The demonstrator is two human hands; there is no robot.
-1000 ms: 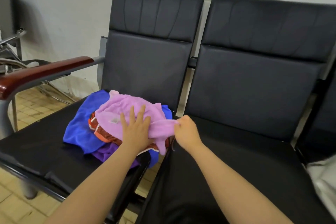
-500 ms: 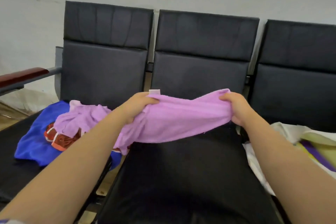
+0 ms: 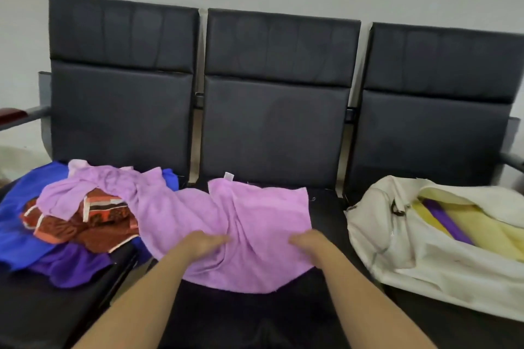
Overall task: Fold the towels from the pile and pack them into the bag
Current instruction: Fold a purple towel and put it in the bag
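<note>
Hands are nearest: the left hand (image 3: 202, 245) and the right hand (image 3: 307, 241) both curl their fingers into the near part of the pink towel (image 3: 255, 215) and bunch it up. The towel lies half spread on the middle seat (image 3: 255, 317). One end rests on the pile (image 3: 85, 224) left of that seat. The bag (image 3: 397, 252) sits right of it. The towel looks soft, light and floppy, so its corners are the best place to hold it.

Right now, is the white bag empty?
No: yellow fabric and a purple piece show through the opening of the white bag.
</note>
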